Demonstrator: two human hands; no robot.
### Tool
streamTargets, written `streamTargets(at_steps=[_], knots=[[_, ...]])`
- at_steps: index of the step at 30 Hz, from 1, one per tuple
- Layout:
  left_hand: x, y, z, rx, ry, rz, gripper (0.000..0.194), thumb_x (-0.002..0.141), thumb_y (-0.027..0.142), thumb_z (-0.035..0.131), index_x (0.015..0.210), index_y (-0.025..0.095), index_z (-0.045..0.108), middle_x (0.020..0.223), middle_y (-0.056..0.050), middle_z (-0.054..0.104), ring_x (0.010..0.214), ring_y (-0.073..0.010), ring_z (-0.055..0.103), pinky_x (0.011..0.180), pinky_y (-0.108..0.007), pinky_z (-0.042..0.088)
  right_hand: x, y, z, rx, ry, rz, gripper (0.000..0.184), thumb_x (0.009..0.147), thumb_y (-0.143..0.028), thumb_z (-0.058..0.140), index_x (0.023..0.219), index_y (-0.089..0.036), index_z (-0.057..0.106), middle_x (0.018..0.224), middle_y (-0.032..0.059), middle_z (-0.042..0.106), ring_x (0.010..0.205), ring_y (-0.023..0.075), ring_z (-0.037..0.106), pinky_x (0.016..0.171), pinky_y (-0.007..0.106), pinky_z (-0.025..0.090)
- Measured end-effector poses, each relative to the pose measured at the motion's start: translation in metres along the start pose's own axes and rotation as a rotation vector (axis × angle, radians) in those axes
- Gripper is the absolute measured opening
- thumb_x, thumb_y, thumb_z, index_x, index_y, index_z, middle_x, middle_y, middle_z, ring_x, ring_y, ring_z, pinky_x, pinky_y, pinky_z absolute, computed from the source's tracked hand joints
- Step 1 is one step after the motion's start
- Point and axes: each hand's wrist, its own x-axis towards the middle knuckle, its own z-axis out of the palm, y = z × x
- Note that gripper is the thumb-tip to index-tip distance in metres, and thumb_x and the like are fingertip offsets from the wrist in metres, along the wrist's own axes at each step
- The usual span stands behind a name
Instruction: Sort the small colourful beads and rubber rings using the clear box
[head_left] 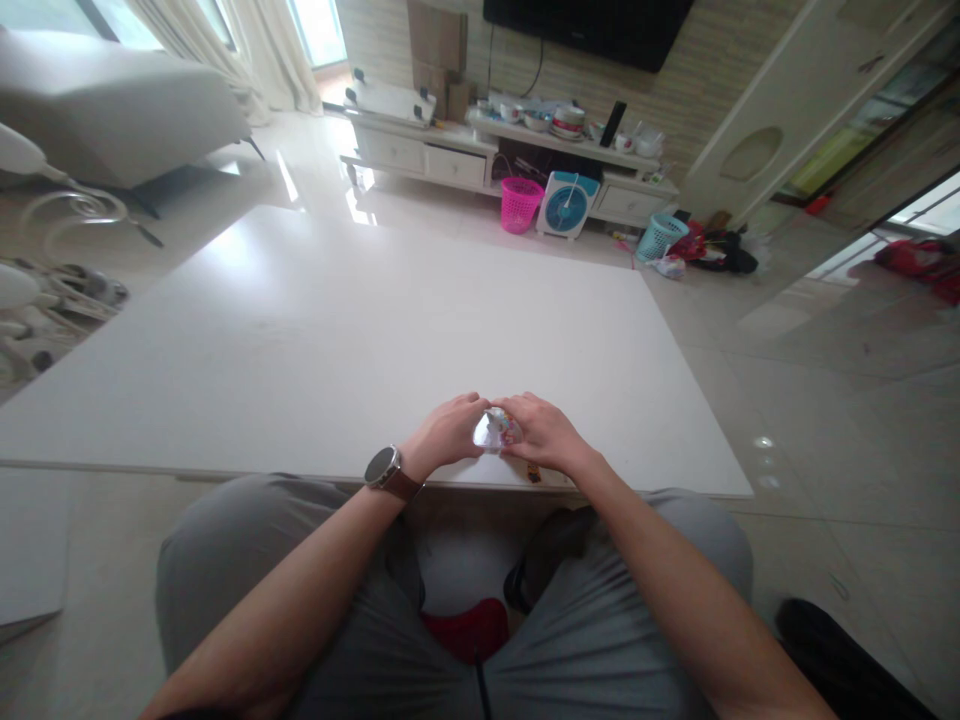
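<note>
Between my two hands, at the near edge of the white table (480, 340), is a small shiny white object (489, 432) with coloured marks on its right side and a greyish pointed part on top. Its exact kind is too small to make out. My left hand (452, 430) closes round it from the left, with a watch on the wrist. From the right, my right hand (541, 430) grips the same object, fingers curled along its far side. Just below the right hand, a small orange and dark piece (533, 472) lies by the table edge.
My knees are under the table's near edge. Beyond the table stand a pink basket (520, 205), a blue and white box fan (568, 206) and a light blue basket (661, 238), before a low cabinet (456, 165) bearing dishes. Ornate chairs (71, 215) are at left.
</note>
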Motion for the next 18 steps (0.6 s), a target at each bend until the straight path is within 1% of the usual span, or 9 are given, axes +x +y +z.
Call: streamTargets(at_steps=[8,15,18], knots=[[0.0000,0.0017,-0.0024,0.002,-0.002,-0.011,0.036,0.080,0.035,0.074,0.109,0.019,0.061,0.102,-0.008,0.065,0.092,-0.0232,0.063,0.080,-0.034,0.051,-0.0001,-0.0011,-0.0022,-0.040,-0.011,-0.004,0.053,0.085,-0.026,0.073,0.134,-0.021,0.054,0.112,0.0081,0.067,0.107,0.0251,0.056,0.090,0.036,0.043],[0.0003,0.0003,-0.0013,0.043,0.004,-0.012,0.029,0.075,0.028,0.075,0.098,0.019,0.059,0.100,-0.007,0.064,0.091,-0.0231,0.062,0.079,-0.034,0.051,0.0002,-0.0033,-0.0021,-0.118,-0.015,-0.015,0.051,0.084,-0.030,0.076,0.131,-0.021,0.056,0.112,0.0091,0.065,0.106,0.0266,0.055,0.086,0.036,0.042],[0.0007,0.0002,-0.0009,0.034,0.005,-0.014,0.029,0.075,0.028,0.075,0.098,0.019,0.059,0.101,-0.007,0.064,0.092,-0.0231,0.063,0.080,-0.034,0.052,0.0000,-0.0037,-0.0020,-0.120,-0.019,-0.014,0.051,0.083,-0.030,0.076,0.130,-0.021,0.056,0.112,0.0095,0.064,0.107,0.0267,0.054,0.086,0.036,0.042]])
